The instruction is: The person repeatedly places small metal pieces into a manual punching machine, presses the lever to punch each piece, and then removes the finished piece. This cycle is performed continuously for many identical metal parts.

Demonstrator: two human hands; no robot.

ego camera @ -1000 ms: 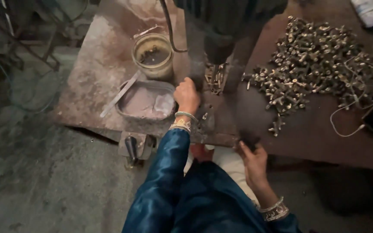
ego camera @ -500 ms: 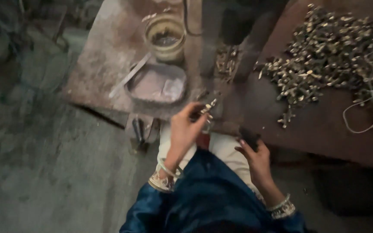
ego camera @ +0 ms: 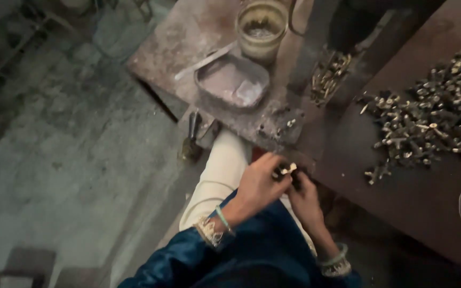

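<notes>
Above the lap, the left hand (ego camera: pixel 260 184) and right hand (ego camera: pixel 305 197) meet, fingers curled around a small shiny metal part (ego camera: pixel 285 170), seemingly brass. Beyond: rusty bench (ego camera: pixel 422 197), dented oval tray (ego camera: pixel 231 82), heaped glinting fittings (ego camera: pixel 433 117), cloudy jar (ego camera: pixel 261 24).

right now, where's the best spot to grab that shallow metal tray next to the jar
Probably by the near rim of the shallow metal tray, coming from above on the person's side. It lies flat on the workbench, its raised rim gives an edge to pinch, and that side looks open. The jar crowds the far side and a flat strip leans on the left edge.
</notes>
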